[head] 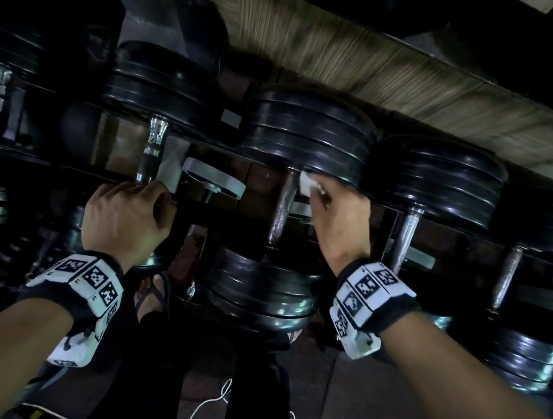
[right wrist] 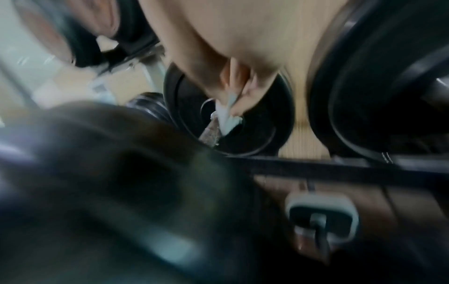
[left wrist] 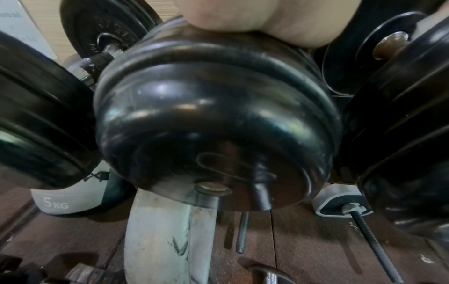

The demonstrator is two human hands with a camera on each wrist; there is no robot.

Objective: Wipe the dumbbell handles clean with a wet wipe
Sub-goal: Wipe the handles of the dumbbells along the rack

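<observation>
The right hand (head: 331, 215) pinches a white wet wipe (head: 306, 182) in its fingers against the far end of the middle dumbbell's handle (head: 284, 206) on the dark rack (head: 438, 224). The left hand (head: 126, 216), fingers curled, grips the neighbouring dumbbell (left wrist: 213, 123). Brown plank floor (left wrist: 303, 246) below; a 5 kg kettlebell (left wrist: 70, 199) stands there.

Both forearms are bare. Each wrist wears a black strap carrying white blocks printed with black square markers: left wrist band (head: 87, 286), right wrist band (head: 366, 300). Black trousers (head: 260, 397) and a black-strapped sandal (head: 155, 293) show below.
</observation>
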